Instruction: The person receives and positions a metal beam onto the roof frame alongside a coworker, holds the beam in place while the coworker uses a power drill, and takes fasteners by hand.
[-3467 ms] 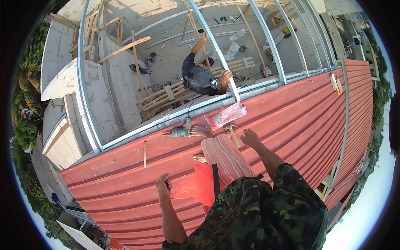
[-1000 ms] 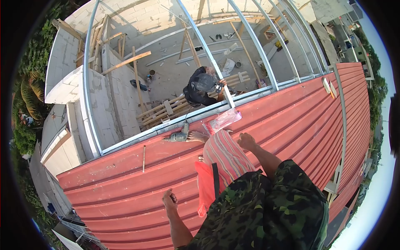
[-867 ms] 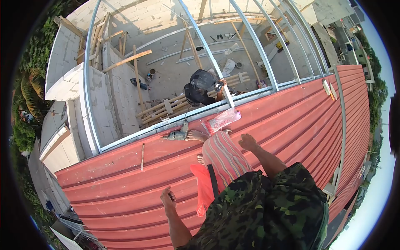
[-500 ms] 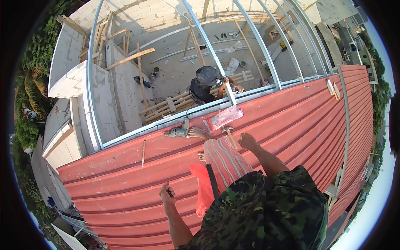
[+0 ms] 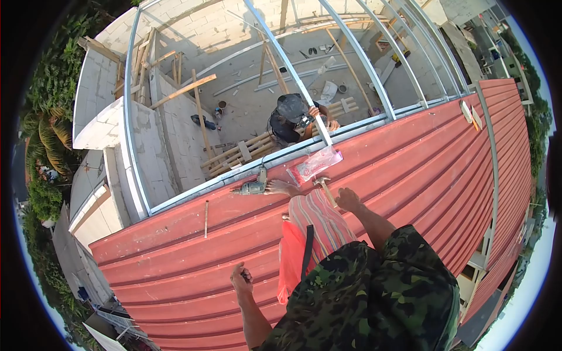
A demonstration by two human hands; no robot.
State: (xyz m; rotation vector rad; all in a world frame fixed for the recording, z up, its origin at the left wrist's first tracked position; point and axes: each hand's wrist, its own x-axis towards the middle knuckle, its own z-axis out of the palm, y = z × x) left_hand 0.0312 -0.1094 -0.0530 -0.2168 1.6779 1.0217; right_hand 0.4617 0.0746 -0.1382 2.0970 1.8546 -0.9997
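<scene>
My left hand (image 5: 242, 276) hangs over the red metal roof (image 5: 187, 263), fingers curled in; something small and dark shows in them, too small to name. My right hand (image 5: 348, 200) is closed beside my right knee, close to the handle of a hammer (image 5: 326, 188); I cannot tell whether it touches the handle, and its inner side is hidden. A printed plastic packet (image 5: 316, 165) lies just beyond the hammer head. A power drill (image 5: 253, 187) rests by my bare foot (image 5: 282, 187). A red cloth or bag (image 5: 291, 257) with a black strip hangs by my legs.
Below the roof edge, another person (image 5: 290, 117) in a dark cap holds a metal beam (image 5: 293, 73). Steel beams span the open room, where wooden poles (image 5: 243, 153) lie. A thin rod (image 5: 206, 219) and a white-and-orange item (image 5: 470, 116) lie on the roof.
The view has turned slightly, so the roof's left corner sits lower and its right end higher. My left hand has shifted a little right and down. The right hand stays by the hammer.
</scene>
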